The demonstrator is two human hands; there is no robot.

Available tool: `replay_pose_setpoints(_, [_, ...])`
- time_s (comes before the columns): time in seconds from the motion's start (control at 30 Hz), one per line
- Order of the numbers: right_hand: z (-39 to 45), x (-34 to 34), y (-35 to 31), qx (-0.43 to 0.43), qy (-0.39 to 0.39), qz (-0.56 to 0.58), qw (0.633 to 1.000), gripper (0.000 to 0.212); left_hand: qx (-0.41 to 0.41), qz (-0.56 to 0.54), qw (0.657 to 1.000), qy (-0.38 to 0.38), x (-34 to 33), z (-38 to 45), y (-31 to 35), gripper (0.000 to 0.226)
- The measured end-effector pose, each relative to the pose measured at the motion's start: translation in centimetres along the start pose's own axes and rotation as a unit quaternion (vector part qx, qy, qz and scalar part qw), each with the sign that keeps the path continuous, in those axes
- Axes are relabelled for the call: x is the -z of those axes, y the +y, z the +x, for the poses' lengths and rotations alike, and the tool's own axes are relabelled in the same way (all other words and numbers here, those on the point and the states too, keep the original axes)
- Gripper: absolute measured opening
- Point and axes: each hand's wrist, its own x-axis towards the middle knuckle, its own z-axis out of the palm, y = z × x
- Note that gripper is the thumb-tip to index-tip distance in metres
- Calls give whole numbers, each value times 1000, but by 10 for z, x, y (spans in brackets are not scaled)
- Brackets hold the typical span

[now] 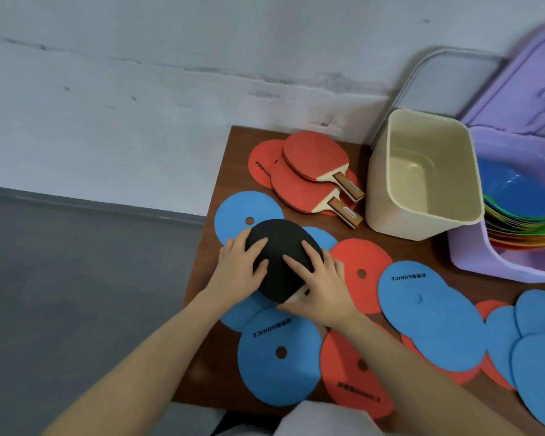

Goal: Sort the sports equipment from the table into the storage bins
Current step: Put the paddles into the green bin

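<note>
The left hand (239, 262) lies flat on the black paddle (282, 256), fingers wide. The right hand (320, 287) pinches it by the handle end. The paddle sits on blue discs (279, 357) under the fingers. A disc could slide off the surface (422, 250) when it lifts.
</note>
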Motion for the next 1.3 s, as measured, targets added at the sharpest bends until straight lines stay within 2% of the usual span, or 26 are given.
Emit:
replay_pose_setpoints(0.13, [0,16,16,-61,34,5,998,90,-51,-20,998,-14,8,37,19,49])
replay_pose_setpoints(0.37, [3,43,41,-156,118,29,980,87,-97,34,995,16,24,124,57,44])
replay_pose_setpoints(0.47, [3,46,51,-180,115,16,977,88,-109,60,992,-24,21,156,73,45])
replay_pose_setpoints(0.67, [5,41,72,-151,104,-32,983,90,-154,114,972,-132,5,210,105,47])
replay_pose_setpoints(0.87, [10,31,80,-141,108,-30,984,90,-141,125,958,-217,-15,239,107,46])
replay_pose_setpoints(1.13, [-6,32,79,-59,122,-25,990,86,-155,104,960,-208,-6,227,86,47])
replay_pose_setpoints(1.3, [-21,39,71,-128,144,9,981,87,-155,80,967,-183,1,195,50,45])
